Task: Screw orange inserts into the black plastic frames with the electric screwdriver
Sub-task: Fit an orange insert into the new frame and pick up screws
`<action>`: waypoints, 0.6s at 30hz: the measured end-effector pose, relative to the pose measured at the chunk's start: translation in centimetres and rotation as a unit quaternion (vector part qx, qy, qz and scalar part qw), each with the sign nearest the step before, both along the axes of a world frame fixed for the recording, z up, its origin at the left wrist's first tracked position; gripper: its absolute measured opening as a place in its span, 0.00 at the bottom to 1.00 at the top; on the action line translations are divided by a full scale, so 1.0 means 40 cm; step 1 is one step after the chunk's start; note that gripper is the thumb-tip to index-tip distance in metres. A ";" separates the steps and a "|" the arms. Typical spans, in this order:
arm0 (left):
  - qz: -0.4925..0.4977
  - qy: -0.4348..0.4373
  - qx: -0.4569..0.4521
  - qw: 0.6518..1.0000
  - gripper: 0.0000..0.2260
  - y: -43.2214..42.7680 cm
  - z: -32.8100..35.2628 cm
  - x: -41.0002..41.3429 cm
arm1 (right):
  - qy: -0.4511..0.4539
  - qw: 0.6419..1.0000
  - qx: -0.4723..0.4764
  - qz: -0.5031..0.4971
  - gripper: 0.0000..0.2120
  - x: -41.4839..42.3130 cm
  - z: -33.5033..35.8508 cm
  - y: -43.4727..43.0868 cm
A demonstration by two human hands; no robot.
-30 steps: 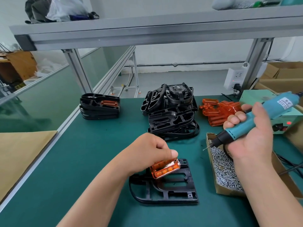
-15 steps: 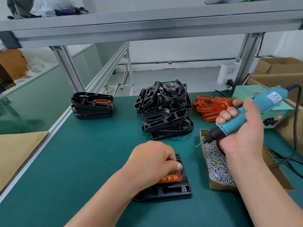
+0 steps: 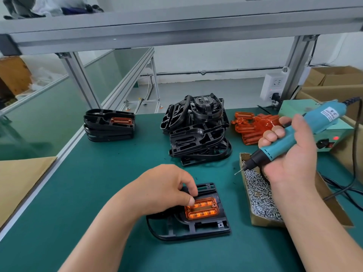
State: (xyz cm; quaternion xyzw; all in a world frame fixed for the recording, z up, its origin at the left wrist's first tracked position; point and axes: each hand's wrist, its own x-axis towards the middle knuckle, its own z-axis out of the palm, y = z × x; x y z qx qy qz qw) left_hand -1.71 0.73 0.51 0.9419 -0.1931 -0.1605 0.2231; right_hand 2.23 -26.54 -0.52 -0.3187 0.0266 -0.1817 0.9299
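Observation:
A black plastic frame [image 3: 198,230] lies flat on the green mat in front of me. An orange insert [image 3: 203,210] sits in its recess. My left hand [image 3: 163,190] is curled over the frame's left part, with thumb and forefinger tips pinching the insert's upper left corner. My right hand [image 3: 290,160] grips the blue electric screwdriver [image 3: 306,132], tilted so its bit points down-left over the near end of the screw box [image 3: 255,220]. The bit is well apart from the frame.
A heap of black frames [image 3: 196,130] stands mid-table, with loose orange inserts [image 3: 253,126] to its right. A stack of frames topped by one with an insert [image 3: 110,124] is at the back left. The screwdriver's power unit [image 3: 330,142] and cable lie right.
My left hand lowered the orange insert into the frame and then drew back, uncovering it. The screwdriver hand stayed over the screw box.

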 end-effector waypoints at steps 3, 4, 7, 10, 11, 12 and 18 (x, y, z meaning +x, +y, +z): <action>-0.038 -0.023 0.056 0.997 0.12 -0.018 -0.004 -0.008 | 0.000 1.000 0.000 -0.001 0.10 -0.002 0.000 0.000; -0.047 -0.036 0.074 0.995 0.14 -0.024 -0.006 -0.010 | -0.001 1.000 0.001 0.000 0.10 -0.003 0.001 -0.001; -0.072 -0.075 0.119 0.987 0.17 -0.037 -0.013 -0.016 | -0.001 1.000 0.000 0.001 0.10 -0.004 0.001 0.000; -0.079 -0.098 0.140 0.982 0.17 -0.048 -0.021 -0.020 | -0.004 1.000 -0.002 0.001 0.10 -0.006 0.000 0.001; -0.079 -0.105 0.143 0.981 0.15 -0.053 -0.022 -0.022 | -0.006 1.000 -0.003 0.002 0.10 -0.006 -0.001 0.000; -0.077 -0.111 0.144 0.980 0.14 -0.058 -0.023 -0.024 | -0.007 1.000 -0.004 0.003 0.10 -0.006 -0.001 0.001; -0.072 -0.107 0.133 0.983 0.12 -0.061 -0.019 -0.029 | -0.003 1.000 -0.008 0.006 0.10 -0.005 -0.004 0.005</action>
